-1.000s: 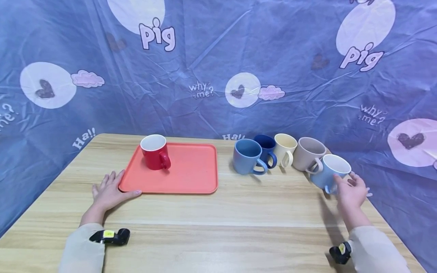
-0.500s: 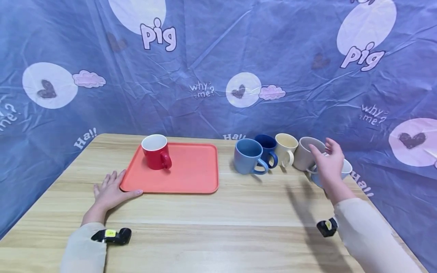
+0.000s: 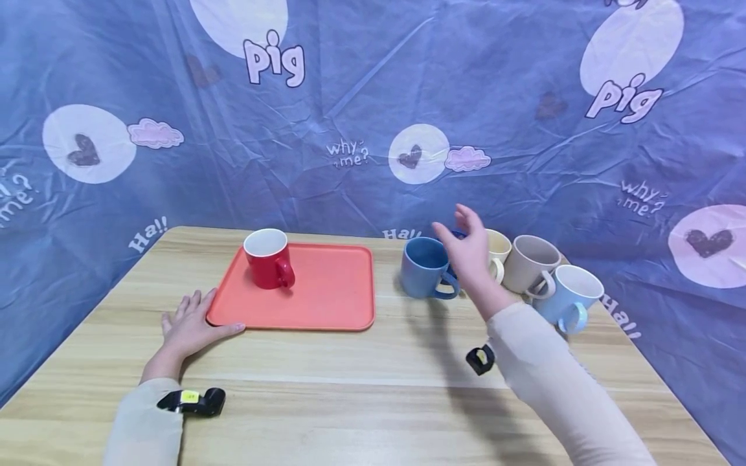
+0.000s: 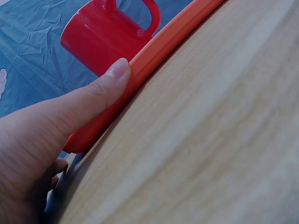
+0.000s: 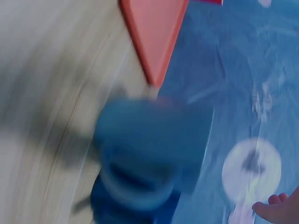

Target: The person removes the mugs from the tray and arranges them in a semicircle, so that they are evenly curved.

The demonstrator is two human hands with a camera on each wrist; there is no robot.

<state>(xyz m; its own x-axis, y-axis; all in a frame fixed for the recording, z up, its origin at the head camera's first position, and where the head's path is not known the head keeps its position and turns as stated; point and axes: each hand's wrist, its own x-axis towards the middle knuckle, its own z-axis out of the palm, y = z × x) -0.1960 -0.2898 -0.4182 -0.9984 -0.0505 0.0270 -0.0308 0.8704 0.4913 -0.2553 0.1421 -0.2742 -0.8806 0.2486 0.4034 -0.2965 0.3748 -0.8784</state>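
Observation:
My left hand (image 3: 189, 331) rests at the near left corner of a coral-red tray (image 3: 332, 304), its fingers spread on the table. In the left wrist view, the thumb (image 4: 100, 91) lies straight against the tray's rim. A red mug (image 3: 268, 268) with a white inside stands upright on the tray's left part. My right hand (image 3: 471, 254) is raised over the mug row with nothing in it, thumb and fingers apart. Just left of it stands a medium-blue mug (image 3: 418, 277). A dark blue mug (image 5: 161, 212), mostly hidden behind that hand in the head view, appears blurred in the right wrist view.
Right of the hand, a cream mug (image 3: 500, 244), a grey mug (image 3: 520, 270) and a light blue mug (image 3: 555, 301) stand close together near the table's right edge. A blue printed cloth (image 3: 338, 97) hangs behind the wooden table (image 3: 326, 401).
My right hand has let go of the light blue mug, risen and moved left over the mugs to near the medium-blue one. My left hand has stayed at the tray's corner.

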